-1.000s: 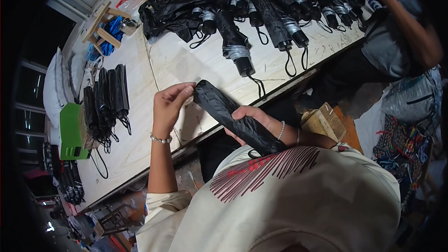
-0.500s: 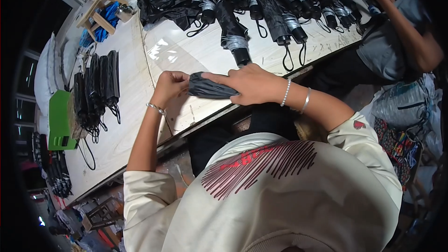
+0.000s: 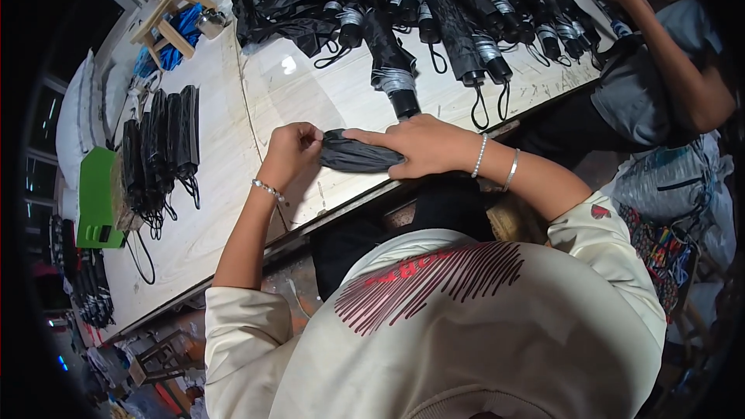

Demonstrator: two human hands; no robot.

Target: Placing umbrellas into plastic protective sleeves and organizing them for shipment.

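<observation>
A small folded black umbrella [image 3: 361, 157] lies sideways close to the table's front edge. My right hand [image 3: 434, 147] is wrapped over its right part, the index finger stretched along the top of the cloth. At the umbrella's left end, my left hand [image 3: 293, 151] is closed in a pinch, thumb and fingertips together against the cloth's end; exactly what bit sits between them is too small to see. Just behind my right hand, another black umbrella [image 3: 392, 70] with a silver band points its black handle toward me.
Many black umbrellas with silver bands and wrist loops [image 3: 473, 23] pile up at the back. Several slim folded ones [image 3: 159, 140] lie at left by a green box [image 3: 98, 194]. A small wooden stool [image 3: 167, 27] stands far left. A co-worker's arm [image 3: 652, 39] reaches in at right.
The umbrella and both hands appear slightly further right and lower in the picture. The left fingertips still pinch at its left end. The co-worker's hand has shifted left and up a little.
</observation>
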